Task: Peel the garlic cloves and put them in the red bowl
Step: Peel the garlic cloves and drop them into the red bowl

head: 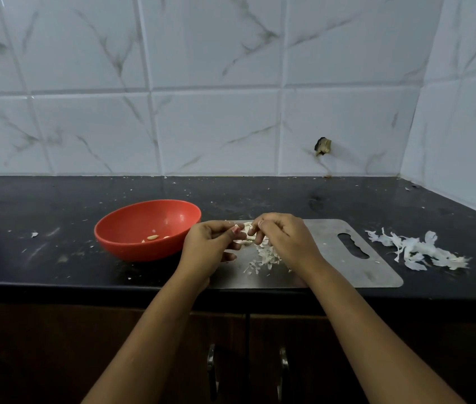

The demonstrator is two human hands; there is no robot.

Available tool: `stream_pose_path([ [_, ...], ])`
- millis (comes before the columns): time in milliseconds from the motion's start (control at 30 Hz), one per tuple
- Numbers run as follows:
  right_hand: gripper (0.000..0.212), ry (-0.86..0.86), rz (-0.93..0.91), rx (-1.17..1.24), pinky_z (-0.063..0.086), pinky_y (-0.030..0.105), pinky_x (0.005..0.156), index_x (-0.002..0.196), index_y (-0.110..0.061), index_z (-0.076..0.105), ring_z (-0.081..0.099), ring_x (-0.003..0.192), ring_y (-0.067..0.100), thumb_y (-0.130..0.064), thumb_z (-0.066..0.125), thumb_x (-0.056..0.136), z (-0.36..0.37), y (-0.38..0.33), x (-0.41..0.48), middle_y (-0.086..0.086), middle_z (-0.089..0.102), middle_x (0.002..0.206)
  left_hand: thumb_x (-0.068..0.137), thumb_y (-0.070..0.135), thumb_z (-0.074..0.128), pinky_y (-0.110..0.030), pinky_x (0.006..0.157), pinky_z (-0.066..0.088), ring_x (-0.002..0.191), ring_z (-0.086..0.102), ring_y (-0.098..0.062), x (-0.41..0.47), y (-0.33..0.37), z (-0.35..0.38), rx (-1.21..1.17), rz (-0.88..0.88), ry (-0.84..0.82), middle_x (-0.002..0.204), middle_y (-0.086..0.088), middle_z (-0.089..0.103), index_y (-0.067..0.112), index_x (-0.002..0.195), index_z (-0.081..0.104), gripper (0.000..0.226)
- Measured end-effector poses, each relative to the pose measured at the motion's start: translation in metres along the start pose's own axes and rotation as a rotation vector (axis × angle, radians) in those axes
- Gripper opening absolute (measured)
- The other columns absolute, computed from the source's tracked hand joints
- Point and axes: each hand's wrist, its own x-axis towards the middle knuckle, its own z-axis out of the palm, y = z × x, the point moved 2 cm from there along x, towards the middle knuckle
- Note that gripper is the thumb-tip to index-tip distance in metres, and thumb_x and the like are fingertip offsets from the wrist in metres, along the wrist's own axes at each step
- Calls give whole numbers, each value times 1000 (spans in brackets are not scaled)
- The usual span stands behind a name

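- While both hands meet above the left part of the steel cutting board [347, 258], the left hand [210, 243] has its fingers curled inward and pinches a pale garlic clove [247, 228] at its fingertips.
- The right hand [283, 240], its fingers curled in the same way, pinches the same garlic clove from the opposite side, so the clove sits between the two sets of fingertips, just above the board.
- The clove is small and half hidden by the fingers. It seems to carry some skin, though I cannot tell how much.
- The red bowl [131, 249] stands upright on the black surface [56, 205], just left of the left hand and beside the board.
- A few peeled cloves [152, 237] lie low inside the bowl, toward its near wall.
- A small heap of peel scraps [265, 258] lies on the board, under and just in front of the right hand.
- A larger heap of papery skins [417, 252] lies on the surface to the right of the board, apart from it.
- The board has a slot cut through its right end.
- Small white flecks dot the surface, which runs back to a tiled wall [216, 83].
- Below the front edge, dark cabinet doors [143, 345] carry two upright metal handles [212, 371].
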Motion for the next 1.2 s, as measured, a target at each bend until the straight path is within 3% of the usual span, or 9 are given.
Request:
stream_pose_path([
  [67,32,22,-2,-54,39,20,58,68,-27,69,53,46,4,-35,54,96,-1,0,-1,-7,67,59,93,7,60,-16,47,45,57,60,-3,-1,0,1,7,2,7,77,-2,73,11,95,72,13],
  [267,5,22,-4,-194,45,22,60,79,-28,74,59,62,2,-30,78,79,-1,4,2,-14,66,65,89,9,65,-14,50,46,59,59,2,-2,1,1,70,25,-3,75,3,72,17,88,74,12],
  [467,16,-33,-60,-30,48,11,67,96,-26,74,64,76,3,-13,68,89,1,1,1,-10,71,81,89,10,66,-12,52,46,60,60,5,0,-1,2,153,55,12,79,1,74,19,86,74,13],
  [533,15,-32,-68,-43,52,16,68,94,-26,75,64,71,7,-14,71,86,2,1,1,-11,72,81,90,9,65,-12,53,46,64,62,3,0,-1,3,183,72,-4,80,2,74,22,84,74,17],
  [633,10,-16,-74,-85,57,35,68,90,-25,76,64,67,16,-17,74,84,3,2,2,-9,73,80,89,9,66,-10,53,46,67,64,1,-1,1,3,245,88,-5,80,3,74,23,81,74,18],
  [800,3,-5,-125,-119,57,39,67,88,-27,71,62,66,11,-24,71,86,2,1,0,-12,68,77,89,15,66,-11,50,45,64,61,-3,-2,1,3,279,135,37,78,0,72,17,83,73,9],
  [967,5,-86,-169,-375,50,33,61,100,-30,55,61,69,11,-31,57,95,6,-2,-2,-10,68,84,94,6,55,-16,51,45,50,55,0,-1,1,8,525,327,13,65,8,58,15,81,64,19],
  [1100,13,-97,-229,-547,44,28,59,108,-27,53,61,75,15,-33,45,100,5,-5,-3,-6,69,87,92,-5,44,-33,52,45,57,53,-15,1,1,11,639,483,-9,63,-2,52,-1,78,57,20],
  [1200,16,-79,-262,-563,38,23,54,100,-26,59,60,71,13,-31,43,101,5,-6,-5,-7,67,81,93,-2,45,-29,55,40,68,51,-22,3,-2,11,646,527,-5,62,-9,53,-1,72,54,24],
])
